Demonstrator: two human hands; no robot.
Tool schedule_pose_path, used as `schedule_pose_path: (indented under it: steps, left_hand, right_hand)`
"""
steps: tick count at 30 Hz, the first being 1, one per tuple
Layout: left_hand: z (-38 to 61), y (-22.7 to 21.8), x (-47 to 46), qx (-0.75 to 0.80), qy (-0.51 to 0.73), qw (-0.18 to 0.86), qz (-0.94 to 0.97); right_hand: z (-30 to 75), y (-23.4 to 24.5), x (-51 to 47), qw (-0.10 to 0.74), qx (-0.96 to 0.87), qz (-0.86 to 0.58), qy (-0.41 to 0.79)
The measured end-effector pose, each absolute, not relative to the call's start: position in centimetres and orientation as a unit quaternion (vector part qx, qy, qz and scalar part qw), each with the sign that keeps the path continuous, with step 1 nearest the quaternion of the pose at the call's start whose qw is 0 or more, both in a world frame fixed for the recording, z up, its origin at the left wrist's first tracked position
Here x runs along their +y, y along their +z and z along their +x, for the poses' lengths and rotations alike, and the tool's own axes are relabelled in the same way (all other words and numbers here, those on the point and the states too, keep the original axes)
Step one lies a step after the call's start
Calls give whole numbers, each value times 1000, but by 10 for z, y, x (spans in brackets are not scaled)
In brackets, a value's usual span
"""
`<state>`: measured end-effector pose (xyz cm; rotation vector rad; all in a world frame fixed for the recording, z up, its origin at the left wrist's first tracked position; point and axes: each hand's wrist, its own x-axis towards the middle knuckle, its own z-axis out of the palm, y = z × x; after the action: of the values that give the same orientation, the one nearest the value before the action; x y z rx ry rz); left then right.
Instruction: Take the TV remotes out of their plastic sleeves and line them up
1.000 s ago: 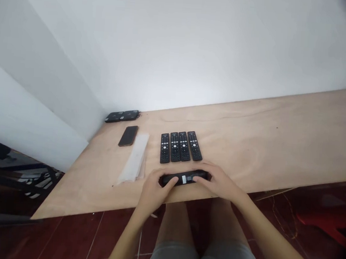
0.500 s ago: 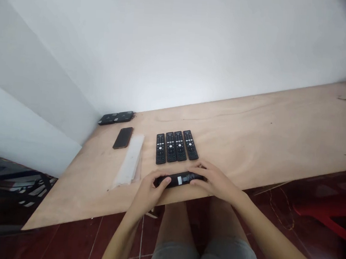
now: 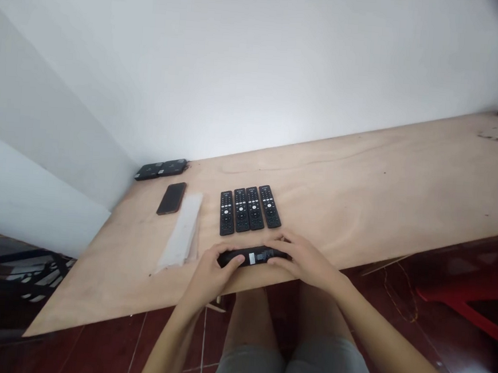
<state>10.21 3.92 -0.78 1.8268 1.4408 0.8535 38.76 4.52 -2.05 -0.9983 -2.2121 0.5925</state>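
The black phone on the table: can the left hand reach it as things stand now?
Probably yes. Only a flat plastic sheet lies between the left hand and the phone, so nothing blocks it. But that hand grips the black remote, and must release it first.

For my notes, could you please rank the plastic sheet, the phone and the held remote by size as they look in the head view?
1. Plastic sheet
2. Held remote (nearer the camera, so unsure)
3. Phone
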Motion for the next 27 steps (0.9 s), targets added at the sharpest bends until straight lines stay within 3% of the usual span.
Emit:
schedule_pose_path:
  steps: [7,16,27]
  left_hand:
    - [95,-5,39,509,297,336,735]
    - [85,-3,27,491,253,217,805]
    - [59,0,21,524,305,250,755]
  right_hand:
    - [388,-20,46,305,-840,-388,225]
    - [389,-19,47,292,-845,-391,220]
    - [390,-16,47,298,-844,-384,226]
